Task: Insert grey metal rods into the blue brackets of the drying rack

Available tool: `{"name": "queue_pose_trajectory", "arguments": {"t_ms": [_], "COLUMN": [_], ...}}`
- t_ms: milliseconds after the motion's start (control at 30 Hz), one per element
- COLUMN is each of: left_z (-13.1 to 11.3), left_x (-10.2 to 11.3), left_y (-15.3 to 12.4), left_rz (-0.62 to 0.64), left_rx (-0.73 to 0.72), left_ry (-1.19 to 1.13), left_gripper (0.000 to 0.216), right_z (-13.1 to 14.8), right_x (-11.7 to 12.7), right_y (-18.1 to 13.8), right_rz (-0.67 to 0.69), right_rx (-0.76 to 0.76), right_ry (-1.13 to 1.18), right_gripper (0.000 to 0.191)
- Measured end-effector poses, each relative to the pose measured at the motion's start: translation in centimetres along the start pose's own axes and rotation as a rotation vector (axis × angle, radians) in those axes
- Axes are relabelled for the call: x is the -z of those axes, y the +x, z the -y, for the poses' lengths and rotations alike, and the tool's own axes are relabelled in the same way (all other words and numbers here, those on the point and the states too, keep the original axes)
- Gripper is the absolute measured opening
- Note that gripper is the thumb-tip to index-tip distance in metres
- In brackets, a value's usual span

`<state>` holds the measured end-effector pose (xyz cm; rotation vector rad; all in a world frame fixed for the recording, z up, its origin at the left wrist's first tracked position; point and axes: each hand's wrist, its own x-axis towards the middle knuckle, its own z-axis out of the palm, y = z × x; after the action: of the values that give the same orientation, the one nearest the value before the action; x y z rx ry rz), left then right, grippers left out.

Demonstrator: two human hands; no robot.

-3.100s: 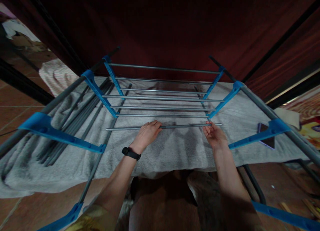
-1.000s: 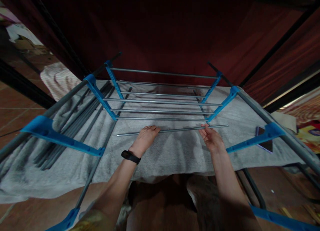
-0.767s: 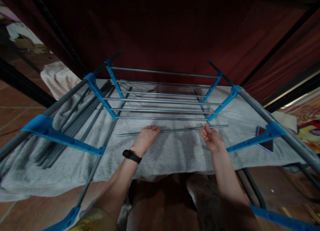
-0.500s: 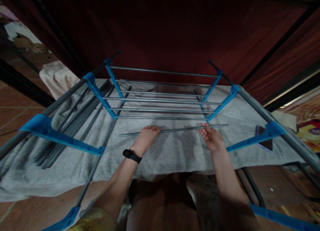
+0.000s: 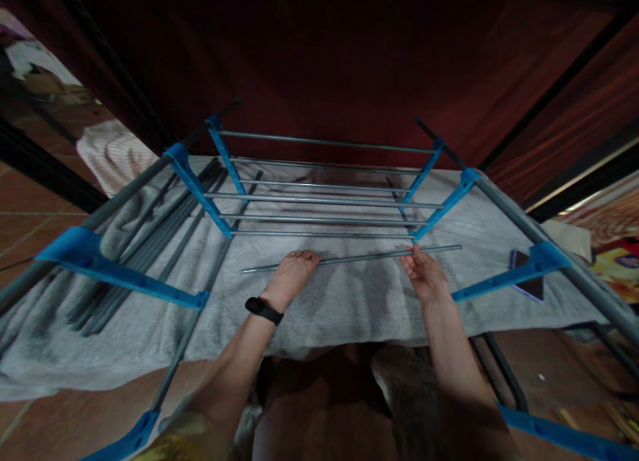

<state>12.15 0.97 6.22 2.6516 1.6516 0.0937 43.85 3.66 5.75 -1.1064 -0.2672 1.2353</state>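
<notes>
A thin grey metal tube (image 5: pixel 359 257) lies across both my hands, its right end a little farther from me. My left hand (image 5: pixel 295 273), palm down, is closed over the tube left of its middle; a black band is on that wrist. Toward the tube's right end, my right hand (image 5: pixel 423 272) pinches it between thumb and fingers, palm turned partly up. Just beyond stands a rack frame with blue plastic brackets (image 5: pixel 200 191) joined by several grey crossbars (image 5: pixel 324 200). Two nearer blue brackets, a left one (image 5: pixel 124 275) and a right one (image 5: pixel 514 273), have no crossbar between them.
A bundle of loose grey tubes (image 5: pixel 150 255) lies on the grey cloth (image 5: pixel 339 308) at left. A dark phone (image 5: pixel 528 278) rests at right, partly behind the bracket. Long side poles (image 5: pixel 519 218) flank my arms. A dark red curtain (image 5: pixel 324 62) hangs behind.
The tube has shifted slightly to the right, and my right hand has moved slightly right with it. My left hand has stayed nearly in place.
</notes>
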Motion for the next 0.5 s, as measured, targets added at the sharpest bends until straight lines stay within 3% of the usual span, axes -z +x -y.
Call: {"name": "queue_pose_trajectory", "arguments": {"t_ms": [500], "left_z": [0.17], "left_x": [0.46], "left_y": [-0.16], "left_rz": [0.032], "left_rx": [0.035], "left_ry": [0.019], "left_gripper": [0.032], "right_z": [-0.05], "right_x": [0.43], "right_y": [0.30], "right_rz": [-0.038], "right_rx": [0.032], "right_ry": [0.008], "right_gripper": [0.017]}}
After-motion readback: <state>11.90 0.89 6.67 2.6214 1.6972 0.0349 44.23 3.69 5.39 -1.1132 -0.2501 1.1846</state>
